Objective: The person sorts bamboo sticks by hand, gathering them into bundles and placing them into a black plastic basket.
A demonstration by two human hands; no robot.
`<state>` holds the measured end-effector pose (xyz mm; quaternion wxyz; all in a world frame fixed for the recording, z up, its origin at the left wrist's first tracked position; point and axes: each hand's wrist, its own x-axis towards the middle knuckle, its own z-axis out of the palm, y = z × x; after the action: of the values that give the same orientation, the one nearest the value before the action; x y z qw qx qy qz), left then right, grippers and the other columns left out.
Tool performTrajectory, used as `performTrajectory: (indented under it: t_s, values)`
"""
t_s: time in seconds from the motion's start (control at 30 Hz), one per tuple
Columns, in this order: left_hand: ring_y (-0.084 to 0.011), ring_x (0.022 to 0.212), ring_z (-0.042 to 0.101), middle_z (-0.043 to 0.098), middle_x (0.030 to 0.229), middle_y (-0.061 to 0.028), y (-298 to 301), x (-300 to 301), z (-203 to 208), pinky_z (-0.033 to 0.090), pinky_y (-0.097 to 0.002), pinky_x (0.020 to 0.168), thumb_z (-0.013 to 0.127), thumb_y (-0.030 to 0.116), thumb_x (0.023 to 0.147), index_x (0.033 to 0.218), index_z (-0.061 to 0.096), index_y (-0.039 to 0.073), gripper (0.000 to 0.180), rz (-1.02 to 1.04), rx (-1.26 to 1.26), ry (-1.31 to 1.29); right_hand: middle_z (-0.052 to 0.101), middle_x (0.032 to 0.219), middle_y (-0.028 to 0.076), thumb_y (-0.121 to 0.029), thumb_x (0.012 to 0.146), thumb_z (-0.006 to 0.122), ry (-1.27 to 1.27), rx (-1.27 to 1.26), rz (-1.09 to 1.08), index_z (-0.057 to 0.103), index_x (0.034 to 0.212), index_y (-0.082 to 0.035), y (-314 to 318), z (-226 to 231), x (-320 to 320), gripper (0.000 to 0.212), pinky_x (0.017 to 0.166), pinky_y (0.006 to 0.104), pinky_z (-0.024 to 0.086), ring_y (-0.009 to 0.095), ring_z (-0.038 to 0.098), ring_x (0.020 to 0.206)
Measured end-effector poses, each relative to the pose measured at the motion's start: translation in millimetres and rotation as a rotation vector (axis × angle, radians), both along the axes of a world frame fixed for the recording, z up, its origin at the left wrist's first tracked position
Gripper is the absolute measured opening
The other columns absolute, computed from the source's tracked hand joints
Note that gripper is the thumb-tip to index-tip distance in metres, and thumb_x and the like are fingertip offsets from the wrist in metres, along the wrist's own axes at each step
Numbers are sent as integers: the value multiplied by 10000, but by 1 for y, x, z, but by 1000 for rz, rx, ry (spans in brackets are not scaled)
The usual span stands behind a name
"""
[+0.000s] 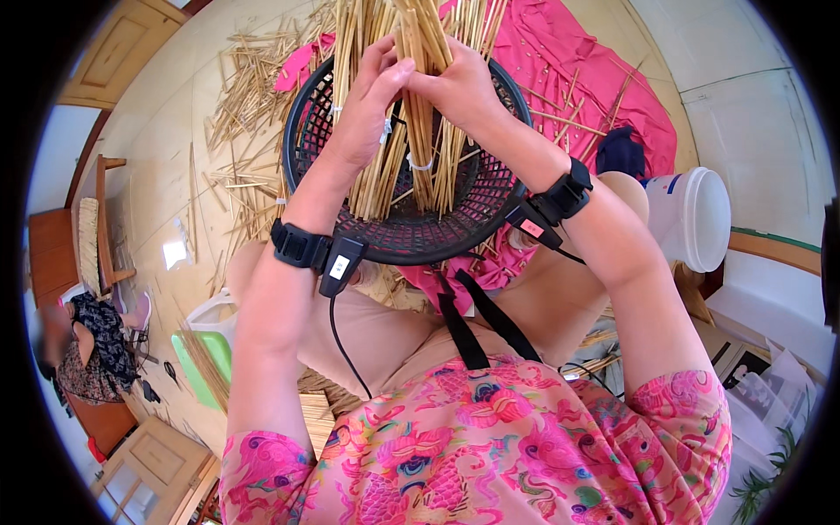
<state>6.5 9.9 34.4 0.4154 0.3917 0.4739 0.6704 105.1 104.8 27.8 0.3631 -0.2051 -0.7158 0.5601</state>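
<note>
A bundle of straw-coloured stalks (422, 131) stands nearly upright in front of me, a thin white tie (420, 164) around its lower part. My left hand (372, 101) is closed at the bundle's left side, thumb pointing up against it. From the right, my right hand (459, 87) wraps the same bundle, its thumb close to the left one. The bundle's foot is inside a black plastic mesh basket (411, 241). More stalks (378, 179) stand in the basket beside it, some with white ties. My palms and some fingertips are hidden.
Loose stalks (245, 105) litter the floor at left, and pink cloth (577, 52) spreads behind and right of the basket. A white bucket (700, 219) stands at right. At far left a person (87, 346) sits near a green plastic piece (203, 363). My knees flank the basket.
</note>
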Motion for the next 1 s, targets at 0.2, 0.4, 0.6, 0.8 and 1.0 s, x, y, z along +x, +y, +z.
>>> performTrajectory:
  t_s: [0.2,0.4,0.6,0.8,1.0]
  values:
    - [-188,1114,462,450,1215,-130,-2,-1,-12,357,-323,977,582,322,888,1356,268,23,638,24,-59,192,672,814,71,-223,702,780,-39,-52,-59,627,975,-2,9,-1,-3,383,661,274,508,123,623,713]
    - [-188,1110,469,434,1230,-121,2,3,-15,402,-312,931,639,326,850,1360,239,31,713,-83,-65,223,667,814,56,-181,725,758,31,-165,0,624,967,2,8,5,2,332,665,267,510,113,616,711]
    - [-176,1146,469,456,1219,-77,0,-4,-4,393,-323,962,684,117,768,1314,282,60,681,-116,-6,184,637,920,44,-190,727,753,36,-299,174,609,1048,-1,0,28,6,399,731,256,483,97,590,821]
    - [-150,994,542,523,1109,-69,-2,-2,-1,461,-300,860,754,103,725,1274,351,37,685,4,-97,281,610,996,67,-106,738,750,184,-345,229,528,1173,3,1,41,14,500,757,271,501,147,603,857]
    - [-103,763,562,572,821,-16,-7,10,-2,473,-258,687,630,117,832,1062,530,19,269,68,-170,257,616,894,61,-62,799,690,198,-447,123,619,954,30,7,61,29,194,700,251,499,120,595,801]
